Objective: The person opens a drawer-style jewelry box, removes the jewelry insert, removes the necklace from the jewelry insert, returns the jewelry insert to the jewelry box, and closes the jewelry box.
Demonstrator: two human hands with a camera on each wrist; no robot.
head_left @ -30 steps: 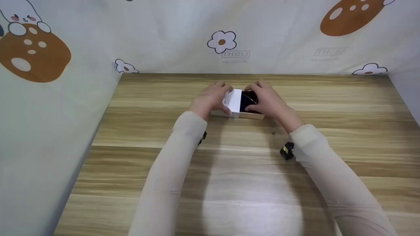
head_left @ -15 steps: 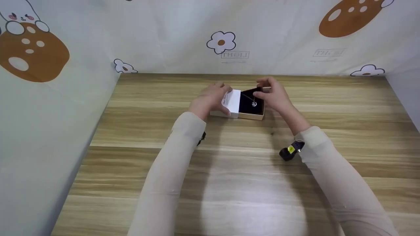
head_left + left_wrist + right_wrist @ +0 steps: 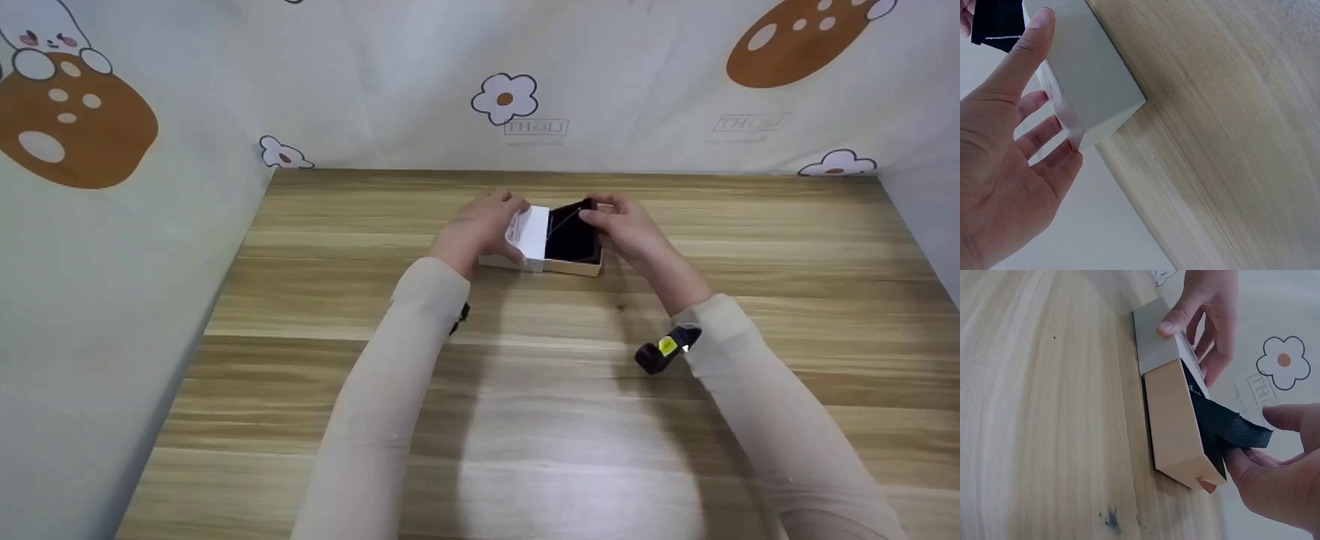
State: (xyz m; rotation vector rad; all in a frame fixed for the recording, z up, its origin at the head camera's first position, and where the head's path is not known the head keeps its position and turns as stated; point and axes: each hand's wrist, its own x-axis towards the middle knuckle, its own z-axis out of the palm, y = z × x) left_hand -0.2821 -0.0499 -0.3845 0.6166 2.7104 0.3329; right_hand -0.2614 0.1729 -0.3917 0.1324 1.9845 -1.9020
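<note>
A small jewelry box lies near the back of the table, its white sleeve partly off the tan inner tray. My left hand grips the sleeve, thumb on the near side and fingers on the far side, as the left wrist view also shows. From the tray's right end, my right hand holds the far corner of a black padded insert between thumb and fingers. That insert stands tilted up out of the tray in the right wrist view. A thin necklace chain crosses it; its pendant is hidden.
The wood-grain table meets a pale printed backdrop just behind the box. Black wrist cameras, such as the right one, hang below the sleeves. A small dark mark shows on the tabletop.
My right hand moved from over the tray to the insert's far right corner, then slightly lower. The pendant showed half a second ago and is now out of sight. The left hand stayed put.
</note>
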